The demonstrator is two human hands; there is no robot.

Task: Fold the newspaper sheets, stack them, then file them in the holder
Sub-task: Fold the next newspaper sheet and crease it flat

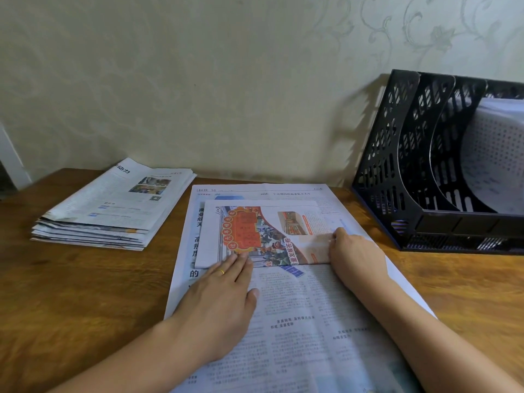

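Observation:
A folded newspaper sheet with a red and orange picture lies on top of a large open newspaper sheet in the middle of the wooden table. My left hand rests flat, fingertips pressing the folded sheet's near left edge. My right hand presses down on its near right corner, fingers curled at the edge. The black mesh file holder stands at the right against the wall, with white paper in a far slot.
A stack of folded newspapers lies at the back left of the table. A pale patterned wall runs behind. A white edge shows at the far left.

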